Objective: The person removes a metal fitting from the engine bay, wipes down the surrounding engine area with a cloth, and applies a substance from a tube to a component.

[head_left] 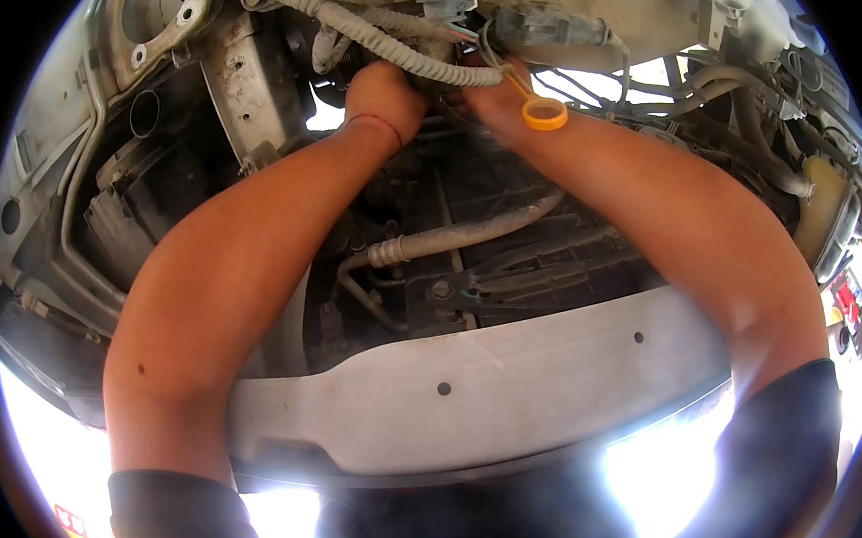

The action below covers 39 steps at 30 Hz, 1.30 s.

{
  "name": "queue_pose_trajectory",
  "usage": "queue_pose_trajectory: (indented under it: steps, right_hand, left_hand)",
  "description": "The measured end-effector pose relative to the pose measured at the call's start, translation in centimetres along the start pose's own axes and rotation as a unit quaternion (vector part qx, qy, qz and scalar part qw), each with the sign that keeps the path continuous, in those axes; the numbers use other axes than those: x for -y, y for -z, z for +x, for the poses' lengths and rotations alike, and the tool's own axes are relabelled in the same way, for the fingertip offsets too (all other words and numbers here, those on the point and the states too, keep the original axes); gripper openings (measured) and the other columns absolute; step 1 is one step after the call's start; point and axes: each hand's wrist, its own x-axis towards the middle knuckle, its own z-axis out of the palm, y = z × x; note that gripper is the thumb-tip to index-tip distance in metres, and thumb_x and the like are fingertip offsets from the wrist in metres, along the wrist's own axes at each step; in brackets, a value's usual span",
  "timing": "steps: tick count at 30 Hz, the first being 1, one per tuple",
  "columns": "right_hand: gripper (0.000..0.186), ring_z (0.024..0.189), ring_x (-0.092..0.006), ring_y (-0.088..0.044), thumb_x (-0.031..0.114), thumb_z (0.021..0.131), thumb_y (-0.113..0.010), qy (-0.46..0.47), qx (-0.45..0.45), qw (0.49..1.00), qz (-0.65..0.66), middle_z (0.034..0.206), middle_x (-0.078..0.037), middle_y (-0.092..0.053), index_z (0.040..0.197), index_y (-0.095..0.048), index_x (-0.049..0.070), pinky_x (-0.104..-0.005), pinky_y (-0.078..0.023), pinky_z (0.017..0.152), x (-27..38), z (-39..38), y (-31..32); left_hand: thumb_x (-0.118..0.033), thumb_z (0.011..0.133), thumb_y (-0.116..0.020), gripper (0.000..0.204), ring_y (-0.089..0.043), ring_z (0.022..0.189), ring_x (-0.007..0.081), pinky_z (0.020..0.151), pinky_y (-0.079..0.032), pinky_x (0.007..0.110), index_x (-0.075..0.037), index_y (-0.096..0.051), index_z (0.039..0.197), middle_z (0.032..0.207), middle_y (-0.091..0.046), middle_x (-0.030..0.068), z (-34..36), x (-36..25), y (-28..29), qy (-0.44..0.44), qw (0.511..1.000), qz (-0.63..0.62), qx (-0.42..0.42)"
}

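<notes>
Corrugated conduit (394,55) passes beside the curled left hand (386,96); a yellow ring handle (545,125) hangs by the right hand (494,97). Whether either pinches anything, I cannot tell.

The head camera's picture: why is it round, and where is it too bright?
Head view: the fisheye lens gives round black edges; white glare burns out patches below the pale panel; shadow darkens the parts between the forearms; the yellow loop looks fairly clear.
</notes>
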Motion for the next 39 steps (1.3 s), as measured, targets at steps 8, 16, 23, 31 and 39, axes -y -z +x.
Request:
queue_pose_trajectory:
  steps: [8, 16, 23, 31, 39]
  right_hand:
    - [0.008, 0.087, -0.0301, -0.065, 0.006, 0.076, -0.058, 0.069, -0.022, 0.993, -0.095, 0.088, -0.012, -0.067, 0.078, -0.066, 0.008, -0.0405, -0.05, 0.073, -2.0, 1.8, -0.3]
    - [0.011, 0.074, -0.0308, -0.065, 0.012, 0.078, -0.057, -0.08, 0.002, 0.994, 0.072, 0.072, -0.012, -0.064, 0.074, -0.063, 0.005, -0.0346, -0.051, 0.066, 1.8, -0.7, -0.8]
    - [0.014, 0.071, -0.0288, -0.065, 0.015, 0.077, -0.058, 0.044, 0.038, 0.998, -0.038, 0.07, -0.012, -0.064, 0.068, -0.063, 0.005, -0.0349, -0.049, 0.061, -0.5, 0.6, -0.4]
    - [0.012, 0.082, -0.0262, -0.067, 0.017, 0.076, -0.063, 0.242, 0.024, 0.964, -0.105, 0.081, -0.009, -0.068, 0.08, -0.07, 0.007, -0.039, -0.051, 0.067, -4.7, 2.4, 0.8]
    - [0.009, 0.08, -0.0288, -0.066, 0.006, 0.073, -0.062, 0.215, 0.036, 0.969, -0.114, 0.08, -0.012, -0.067, 0.078, -0.069, 0.008, -0.0382, -0.05, 0.065, -4.6, 2.6, 1.6]
  left_hand:
    - [-0.027, 0.074, -0.069, 0.033, -0.062, 0.093, 0.0385, 0.081, -0.05, 0.043, -0.002, -0.069, 0.094, 0.094, -0.066, 0.0228, -0.6, -1.3, 0.9, 0.008, 1.0, -0.01, -0.024]
    - [-0.027, 0.073, -0.07, 0.035, -0.063, 0.093, 0.0385, 0.082, -0.051, 0.042, 0.001, -0.068, 0.093, 0.094, -0.066, 0.0242, -0.7, 0.3, 0.6, 0.037, 0.999, 0.004, -0.011]
    - [-0.024, 0.071, -0.069, 0.03, -0.064, 0.093, 0.0378, 0.082, -0.051, 0.042, 0.001, -0.068, 0.087, 0.093, -0.066, 0.0246, 0.0, 0.9, -0.6, 0.008, 0.999, -0.003, -0.034]
    - [-0.026, 0.07, -0.07, 0.032, -0.064, 0.092, 0.0375, 0.081, -0.051, 0.042, 0.0, -0.069, 0.089, 0.093, -0.066, 0.0233, 0.0, -1.2, 0.7, 0.033, 0.999, 0.011, 0.028]
    - [-0.025, 0.071, -0.07, 0.031, -0.063, 0.092, 0.0386, 0.082, -0.051, 0.042, 0.001, -0.069, 0.089, 0.092, -0.066, 0.0242, 0.3, -0.8, -0.4, -0.002, 1.0, 0.003, -0.015]
